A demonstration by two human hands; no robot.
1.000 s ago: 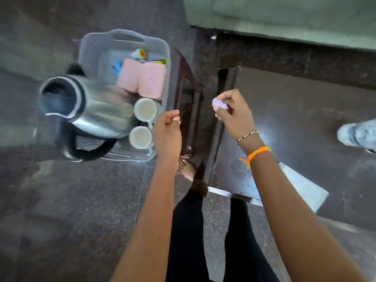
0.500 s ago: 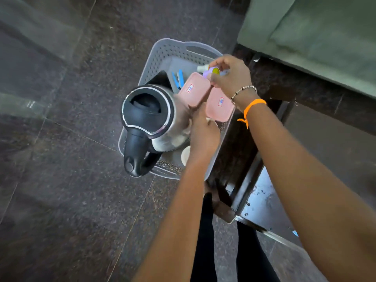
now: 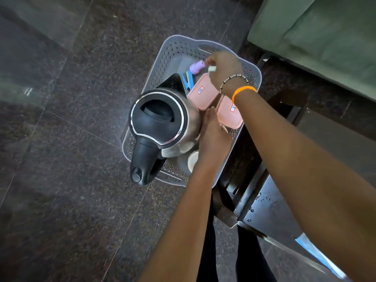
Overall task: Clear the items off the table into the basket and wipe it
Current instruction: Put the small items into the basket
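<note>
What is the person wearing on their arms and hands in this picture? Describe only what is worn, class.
Both forearms are bare, with no sleeves or gloves. The right hand has two bands at its wrist: a thin beaded bracelet of dark and pale beads, and next to it an orange thread band. The left hand and its wrist show no jewellery.

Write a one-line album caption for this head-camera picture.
Both hands reach into a grey perforated plastic basket on the floor, packed with a steel electric kettle, two pink lidded boxes and a small lilac bottle.
</note>
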